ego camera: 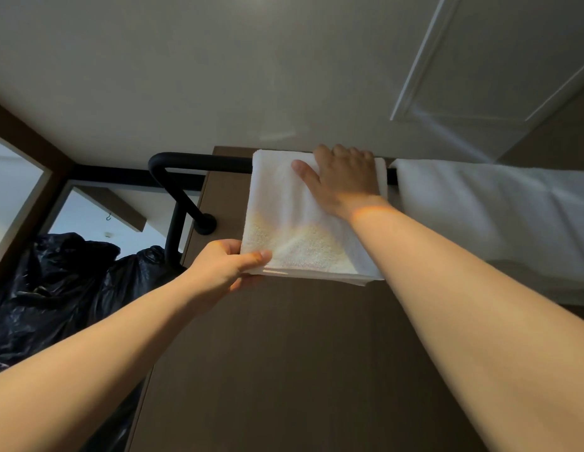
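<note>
A small folded white towel (pixel 294 220) hangs over a black rail (pixel 199 162) mounted on a brown wall panel. My left hand (pixel 228 267) pinches the towel's lower left corner, thumb on the front, fingers behind. My right hand (pixel 344 177) lies on the towel's upper right part, its fingers bent over the top of the rail and the thumb spread flat on the cloth.
A larger white towel (pixel 493 210) hangs on the same rail to the right. Black plastic bags (pixel 65 288) are bunched at the lower left beside the rail's bent end. A white ceiling and door panel (pixel 480 60) are above.
</note>
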